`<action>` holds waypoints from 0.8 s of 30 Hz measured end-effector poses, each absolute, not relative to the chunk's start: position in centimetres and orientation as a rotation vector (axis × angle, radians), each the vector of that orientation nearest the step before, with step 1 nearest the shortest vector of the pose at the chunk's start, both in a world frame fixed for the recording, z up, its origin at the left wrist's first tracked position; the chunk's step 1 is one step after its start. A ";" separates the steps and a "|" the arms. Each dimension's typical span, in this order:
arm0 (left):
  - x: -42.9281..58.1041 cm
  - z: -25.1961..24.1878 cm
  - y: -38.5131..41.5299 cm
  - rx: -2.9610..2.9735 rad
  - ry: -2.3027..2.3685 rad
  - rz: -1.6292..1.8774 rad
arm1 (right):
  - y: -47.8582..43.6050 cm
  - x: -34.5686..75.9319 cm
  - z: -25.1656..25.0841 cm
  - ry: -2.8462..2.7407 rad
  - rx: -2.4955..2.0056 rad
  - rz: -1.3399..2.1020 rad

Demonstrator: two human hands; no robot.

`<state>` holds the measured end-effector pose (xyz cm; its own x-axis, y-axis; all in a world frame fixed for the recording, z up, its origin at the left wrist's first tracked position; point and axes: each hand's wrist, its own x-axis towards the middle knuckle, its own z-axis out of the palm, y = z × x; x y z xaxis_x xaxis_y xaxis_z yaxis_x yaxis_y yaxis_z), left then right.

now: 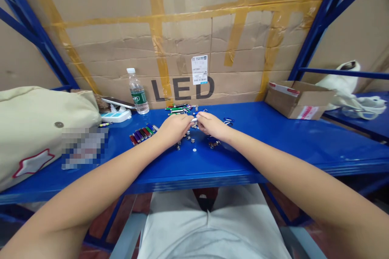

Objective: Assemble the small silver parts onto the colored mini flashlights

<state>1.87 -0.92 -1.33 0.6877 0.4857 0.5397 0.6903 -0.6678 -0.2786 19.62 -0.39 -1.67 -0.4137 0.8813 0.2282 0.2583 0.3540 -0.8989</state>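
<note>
My left hand (175,128) and my right hand (214,124) meet over the blue table, fingers closed. Pinched between their fingertips is a small whitish piece (194,120), mostly covered, so its kind is unclear. Left of my left hand lies a row of short coloured metallic tubes (142,134) in red, purple, blue and green. Beyond both hands is a pile of green and silver slim parts (180,109). Small metal parts (214,144) are scattered beneath and beside my hands. Nearer to me lies a white disc (194,150).
A water bottle (138,93) stands at the back left, near a white power strip (116,116). A cream bag (45,129) covers the left end of the table (291,141). An opened cardboard box (299,99) sits at the back right. Taped cardboard (121,52) forms the back wall.
</note>
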 end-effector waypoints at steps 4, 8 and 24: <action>2.1 -0.7 -1.3 -2.213 -0.747 -0.470 | -0.7 19.6 -0.9 -1.680 -0.946 1.592; 2.3 -0.4 -1.3 -2.300 -0.827 -0.557 | -0.7 20.0 -0.4 -1.819 -1.065 1.323; 2.3 -0.3 -1.7 -2.432 -0.938 -0.569 | -0.7 20.5 -0.7 -2.025 -1.177 0.918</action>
